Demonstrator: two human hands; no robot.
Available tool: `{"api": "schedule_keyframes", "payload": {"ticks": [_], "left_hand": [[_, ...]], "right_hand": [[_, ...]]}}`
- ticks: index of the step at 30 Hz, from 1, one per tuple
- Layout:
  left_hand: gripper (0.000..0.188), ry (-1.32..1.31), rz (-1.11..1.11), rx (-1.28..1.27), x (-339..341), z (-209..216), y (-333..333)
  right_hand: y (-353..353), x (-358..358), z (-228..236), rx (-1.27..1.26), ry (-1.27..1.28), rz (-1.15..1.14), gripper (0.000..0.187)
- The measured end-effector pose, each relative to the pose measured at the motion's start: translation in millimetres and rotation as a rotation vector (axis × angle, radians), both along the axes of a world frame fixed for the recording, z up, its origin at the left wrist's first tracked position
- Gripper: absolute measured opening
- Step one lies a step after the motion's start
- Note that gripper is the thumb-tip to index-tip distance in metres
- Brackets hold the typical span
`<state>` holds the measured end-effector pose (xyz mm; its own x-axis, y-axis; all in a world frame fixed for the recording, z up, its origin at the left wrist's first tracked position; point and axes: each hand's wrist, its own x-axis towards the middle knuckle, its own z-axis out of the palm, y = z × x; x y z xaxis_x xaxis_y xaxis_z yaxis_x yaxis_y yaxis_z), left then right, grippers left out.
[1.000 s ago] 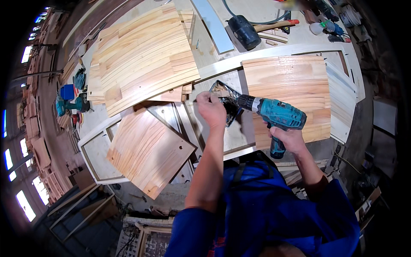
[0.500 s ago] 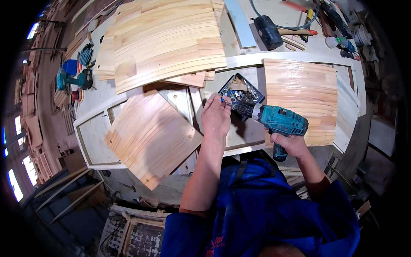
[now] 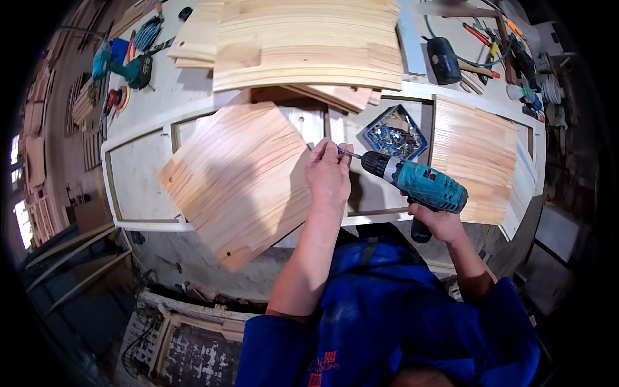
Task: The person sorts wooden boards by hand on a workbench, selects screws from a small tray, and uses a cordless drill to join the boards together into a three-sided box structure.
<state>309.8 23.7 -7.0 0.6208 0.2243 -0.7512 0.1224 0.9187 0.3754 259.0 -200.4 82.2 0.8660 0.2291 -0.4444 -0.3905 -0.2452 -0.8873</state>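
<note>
My right hand grips the drill. My left hand pinches a small blue piece at its tip. A box lies ahead, between them.

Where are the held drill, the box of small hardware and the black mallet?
held drill (image 3: 431,186), head view: on its teal body
box of small hardware (image 3: 416,128), head view: on its right rim
black mallet (image 3: 443,61), head view: on its head

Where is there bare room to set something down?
The left recess of the white frame looks bare left of the angled board; so does benchtop between the stacked boards and the teal power tool at upper left. Crowded: upper right, around the black mallet and red-handled tools.
</note>
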Motion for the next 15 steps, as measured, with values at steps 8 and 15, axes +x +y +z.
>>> {"api": "schedule_keyframes", "payload": {"ticks": [8,15], "left_hand": [[0.013,0.106,-0.002,-0.274,-53,-20,16],[0.017,0.046,-0.021,-0.417,-98,-28,19]], "right_hand": [[11,-1,19,-0.406,-0.056,0.384,0.035],[38,-5,39,-0.272,-0.062,0.359,0.051]]}}
